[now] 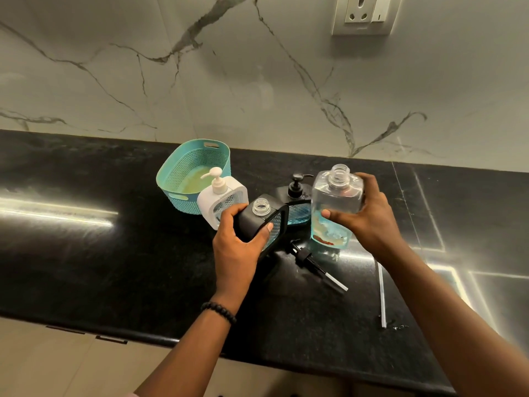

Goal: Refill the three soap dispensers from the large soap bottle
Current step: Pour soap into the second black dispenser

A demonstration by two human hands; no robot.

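Left hand (237,247) clamped the black dispenser (264,222), neck open (pump (313,263) lay on the counter (114,253)). Right hand (372,216) gripped the large soap bottle (335,207), uncapped, upright, just beside it. Pour step pending; next likely needs tilting mouth over neck.

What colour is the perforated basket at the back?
Light blue-teal basket, with small holes across its walls; the head view shows it clearly.

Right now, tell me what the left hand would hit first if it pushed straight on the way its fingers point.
Probably the second black dispenser, standing just beyond the open black dispenser that the left hand holds; depth is unclear.
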